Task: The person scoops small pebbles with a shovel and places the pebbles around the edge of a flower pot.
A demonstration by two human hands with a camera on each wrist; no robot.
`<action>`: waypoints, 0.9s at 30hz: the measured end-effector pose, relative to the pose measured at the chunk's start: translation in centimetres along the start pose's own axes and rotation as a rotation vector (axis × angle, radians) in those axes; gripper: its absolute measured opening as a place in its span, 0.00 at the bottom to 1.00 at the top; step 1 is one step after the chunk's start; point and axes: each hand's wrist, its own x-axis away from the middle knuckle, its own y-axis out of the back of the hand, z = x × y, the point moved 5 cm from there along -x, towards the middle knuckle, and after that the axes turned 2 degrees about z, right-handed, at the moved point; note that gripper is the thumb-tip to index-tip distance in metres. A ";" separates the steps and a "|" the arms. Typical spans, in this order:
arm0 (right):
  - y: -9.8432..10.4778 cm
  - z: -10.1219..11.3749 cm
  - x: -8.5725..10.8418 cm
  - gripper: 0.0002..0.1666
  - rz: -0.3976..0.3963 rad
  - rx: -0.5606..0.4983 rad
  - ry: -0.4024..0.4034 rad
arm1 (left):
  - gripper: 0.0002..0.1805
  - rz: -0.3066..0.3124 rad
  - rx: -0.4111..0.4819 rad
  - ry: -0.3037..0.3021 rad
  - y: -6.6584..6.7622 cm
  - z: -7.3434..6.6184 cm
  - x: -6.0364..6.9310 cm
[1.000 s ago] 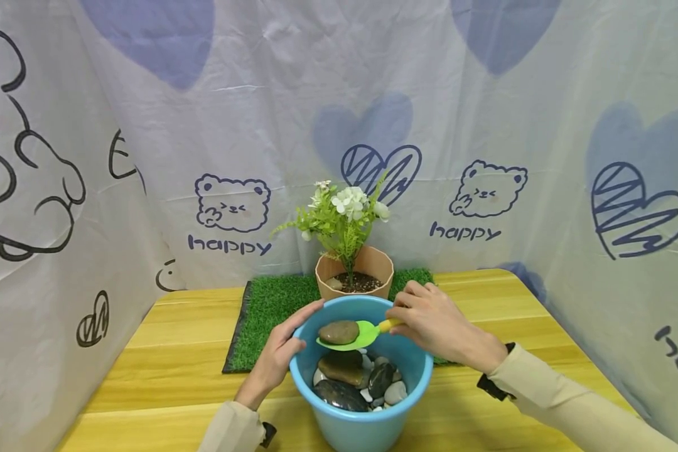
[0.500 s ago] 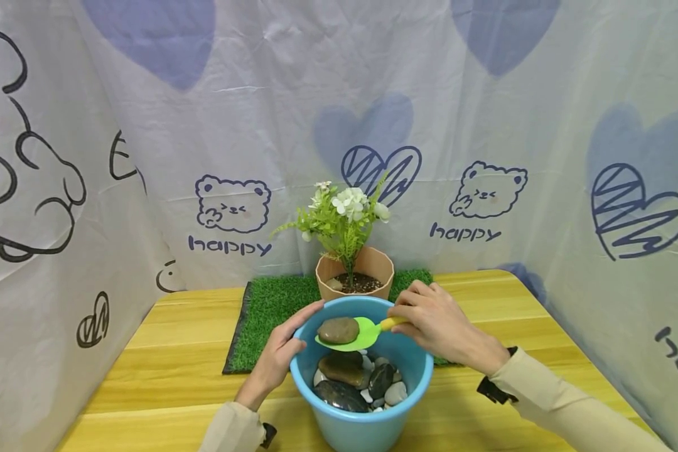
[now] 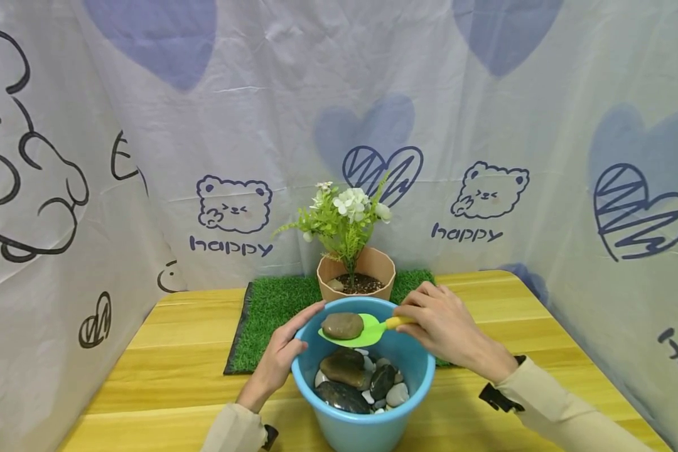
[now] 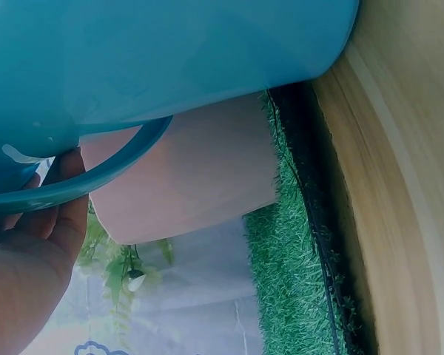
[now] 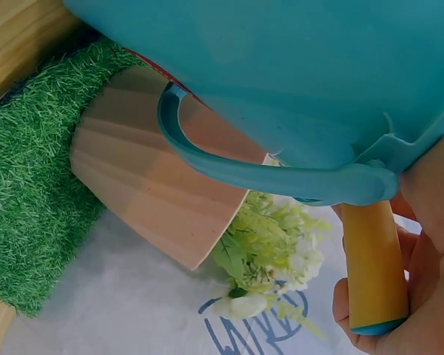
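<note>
person's right hand (image 3: 443,323) curled snugly round a trowel (image 3: 373,335) by its yellow handle (image 3: 400,322), one brown stone (image 3: 341,326) just sitting on the blade, above more stones (image 3: 343,397) in a blue bucket (image 3: 364,432), left hand (image 3: 282,349) gripping its left rim, flowerpot (image 3: 385,267) on the far side

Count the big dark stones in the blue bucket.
3 in the bucket: a brownish stone at back, a glossy black stone at front left, a smaller black stone at right. More may be hidden underneath.

A curtained-off booth, this one: cartoon-printed cloth (image 3: 285,119) hanging on three sides, closing in a wood-grain table (image 3: 172,351) dressed with grass-like matting (image 3: 277,304) and potted flowers (image 3: 346,242)!
</note>
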 end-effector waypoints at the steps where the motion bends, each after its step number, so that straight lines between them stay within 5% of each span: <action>1: 0.0 0.0 0.1 0.12 -0.001 0.000 -0.002 | 0.39 -0.001 0.002 -0.001 0.0 0.0 0.0; 27: 0.1 -0.2 0.7 0.12 -0.003 -0.057 -0.104 | 0.40 0.023 0.073 0.024 0.0 0.2 0.0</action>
